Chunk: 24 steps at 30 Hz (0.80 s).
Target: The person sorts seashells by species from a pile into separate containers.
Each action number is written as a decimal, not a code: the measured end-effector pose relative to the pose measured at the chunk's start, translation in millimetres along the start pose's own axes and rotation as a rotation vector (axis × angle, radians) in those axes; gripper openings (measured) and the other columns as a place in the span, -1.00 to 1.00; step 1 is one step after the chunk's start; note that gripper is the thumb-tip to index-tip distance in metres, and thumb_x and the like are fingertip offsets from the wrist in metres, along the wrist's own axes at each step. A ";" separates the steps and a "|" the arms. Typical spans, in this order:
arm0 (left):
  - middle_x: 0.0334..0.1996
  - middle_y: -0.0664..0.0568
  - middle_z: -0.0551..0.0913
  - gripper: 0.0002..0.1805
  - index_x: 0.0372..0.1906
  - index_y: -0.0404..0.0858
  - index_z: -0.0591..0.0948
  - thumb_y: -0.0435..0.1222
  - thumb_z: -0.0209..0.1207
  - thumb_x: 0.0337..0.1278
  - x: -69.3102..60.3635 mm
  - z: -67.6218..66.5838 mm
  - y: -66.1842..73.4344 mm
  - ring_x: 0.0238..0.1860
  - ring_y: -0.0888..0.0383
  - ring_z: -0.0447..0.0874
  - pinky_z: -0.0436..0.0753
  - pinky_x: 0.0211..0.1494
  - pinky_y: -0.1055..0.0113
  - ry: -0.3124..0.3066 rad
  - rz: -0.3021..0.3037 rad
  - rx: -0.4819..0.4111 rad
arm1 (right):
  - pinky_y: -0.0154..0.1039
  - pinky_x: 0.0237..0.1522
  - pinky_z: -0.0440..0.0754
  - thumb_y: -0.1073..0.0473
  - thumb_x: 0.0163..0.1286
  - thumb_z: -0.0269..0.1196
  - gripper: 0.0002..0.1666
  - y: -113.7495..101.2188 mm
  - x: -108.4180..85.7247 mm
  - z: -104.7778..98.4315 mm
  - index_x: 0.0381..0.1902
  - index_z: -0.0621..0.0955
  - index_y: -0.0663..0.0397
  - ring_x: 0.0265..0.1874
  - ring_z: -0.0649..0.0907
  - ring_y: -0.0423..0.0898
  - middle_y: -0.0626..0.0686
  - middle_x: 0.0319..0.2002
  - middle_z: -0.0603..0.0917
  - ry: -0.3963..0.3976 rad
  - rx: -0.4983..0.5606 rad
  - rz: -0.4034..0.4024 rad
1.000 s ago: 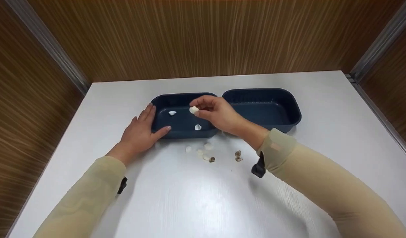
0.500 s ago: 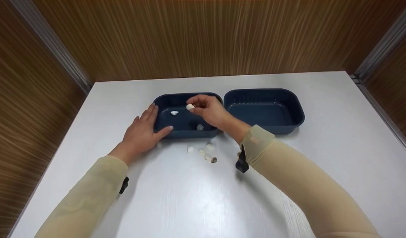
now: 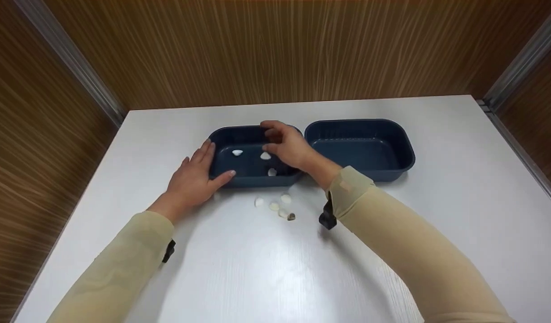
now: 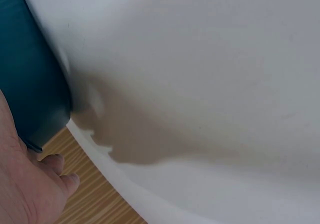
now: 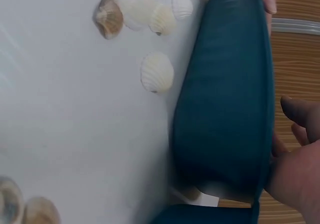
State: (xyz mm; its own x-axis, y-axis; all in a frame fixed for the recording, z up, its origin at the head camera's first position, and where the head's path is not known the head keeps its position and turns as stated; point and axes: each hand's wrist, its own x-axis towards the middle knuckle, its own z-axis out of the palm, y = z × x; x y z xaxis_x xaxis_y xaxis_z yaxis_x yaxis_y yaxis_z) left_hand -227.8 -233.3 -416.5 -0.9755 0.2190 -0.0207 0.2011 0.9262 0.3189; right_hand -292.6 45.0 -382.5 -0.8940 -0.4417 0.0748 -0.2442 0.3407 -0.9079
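Note:
My left hand (image 3: 191, 180) rests against the left end of the left dark blue tray (image 3: 253, 181), fingers along its side and thumb over the front rim. Over that tray's right half is my right hand (image 3: 290, 146), thumb and fingers apart, holding nothing. A white shell (image 3: 265, 155) is just below its thumb, inside the tray. Two more white shells, one on the left (image 3: 237, 153) and one near the front (image 3: 272, 172), lie on the tray floor. In the right wrist view the right hand (image 5: 300, 169) is beyond the tray wall (image 5: 225, 94).
A second dark blue tray (image 3: 360, 157) stands close on the right. Several pale shells, one of them ribbed (image 5: 157, 72), and a brown one (image 5: 108, 16) lie on the white table before the left tray. Two blurred shells (image 5: 41, 211) show at the right wrist view's lower left.
My right hand has let go of the white shell, which now lies in the left tray. Its thumb and fingers have spread. The left hand has kept its place on the tray.

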 end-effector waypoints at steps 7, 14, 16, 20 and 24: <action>0.75 -0.12 -0.17 0.23 0.74 -0.28 -0.11 0.55 -0.21 0.36 -0.5 -0.9 0.4 0.71 -0.13 -0.11 -0.10 0.69 -0.18 -0.005 0.000 0.005 | -0.11 0.33 0.57 0.40 0.52 0.29 -0.39 -6.3 -10.2 -9.0 0.49 0.49 0.17 0.28 0.62 0.10 0.23 0.26 0.63 -0.006 0.025 -0.066; 0.74 -0.13 -0.16 0.23 0.74 -0.29 -0.10 0.55 -0.21 0.37 -1.5 -1.4 1.6 0.71 -0.15 -0.10 -0.09 0.69 -0.18 -0.003 0.001 0.008 | -0.14 0.29 0.60 0.39 0.53 0.29 -0.41 -13.2 -37.8 -19.2 0.47 0.51 0.17 0.26 0.64 0.08 0.18 0.23 0.64 -0.064 0.043 -0.114; 0.74 -0.13 -0.17 0.23 0.74 -0.30 -0.10 0.54 -0.21 0.37 -1.7 -1.9 0.9 0.71 -0.15 -0.10 -0.09 0.69 -0.18 -0.002 0.004 0.008 | -0.12 0.28 0.61 0.40 0.52 0.30 -0.42 -13.2 -48.3 -22.1 0.46 0.51 0.19 0.25 0.64 0.12 0.18 0.23 0.64 -0.079 0.037 -0.136; 0.74 -0.14 -0.17 0.21 0.73 -0.31 -0.10 0.52 -0.19 0.40 -2.8 -3.3 -0.9 0.71 -0.13 -0.11 -0.09 0.69 -0.19 0.001 0.010 0.011 | -0.08 0.28 0.61 0.41 0.50 0.32 -0.43 -11.0 -70.3 -26.1 0.43 0.54 0.21 0.23 0.65 0.15 0.17 0.21 0.66 -0.101 0.021 -0.166; 0.74 -0.14 -0.17 0.20 0.73 -0.32 -0.11 0.50 -0.16 0.42 -3.6 -3.5 -3.2 0.71 -0.12 -0.11 -0.08 0.68 -0.19 0.000 0.007 0.016 | -0.09 0.20 0.64 0.40 0.47 0.35 -0.47 -5.7 -89.8 -26.8 0.37 0.58 0.22 0.15 0.68 0.11 0.16 0.14 0.69 -0.110 0.008 -0.183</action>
State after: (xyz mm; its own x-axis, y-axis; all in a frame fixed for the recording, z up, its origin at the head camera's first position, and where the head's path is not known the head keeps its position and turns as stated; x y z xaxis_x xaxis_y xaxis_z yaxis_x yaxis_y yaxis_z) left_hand -225.2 -238.1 -414.2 -0.9740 0.2256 -0.0189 0.2093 0.9293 0.3043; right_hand -221.0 104.9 -373.0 -0.7884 -0.5838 0.1937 -0.3954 0.2397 -0.8867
